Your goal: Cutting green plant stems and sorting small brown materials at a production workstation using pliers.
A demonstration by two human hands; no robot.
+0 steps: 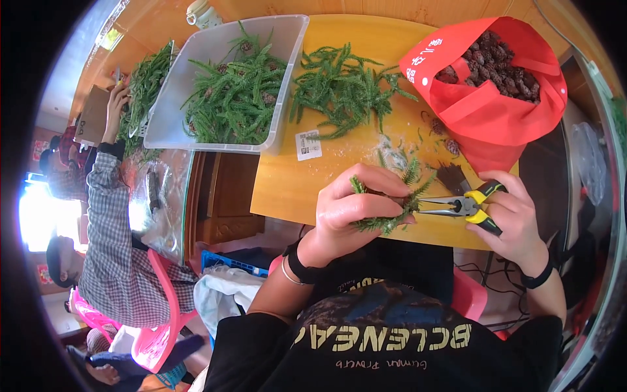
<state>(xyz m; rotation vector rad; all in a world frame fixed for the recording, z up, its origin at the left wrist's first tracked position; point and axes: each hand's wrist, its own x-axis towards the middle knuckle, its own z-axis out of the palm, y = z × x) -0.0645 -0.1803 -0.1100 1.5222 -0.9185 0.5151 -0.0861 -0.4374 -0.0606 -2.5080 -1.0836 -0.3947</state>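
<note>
**Pliers at a green sprig, hands close over the tabletop edge**

The left hand [356,209] is clenched around a small green sprig [392,219], a needle-leaved bit of artificial foliage with what looks like a dark cone tucked in the fist. It looks light and springy, with thin needles likely to bend or shed, so the stem end inside the fingers seems the surest place to hold. Just right of it, the right hand [516,219] grips the yellow-handled pliers [467,206], their nose pointing at the sprig's tip; I cannot tell whether they are touching it.

Beyond the hands, scraps and a few loose cones lie on the wooden tabletop [287,186]. Farther right stands an open red bag [496,117] full of dark cones. Farther left, a loose pile of green sprigs [343,88] lies beside a clear plastic tub [287,65] heaped with more
</note>
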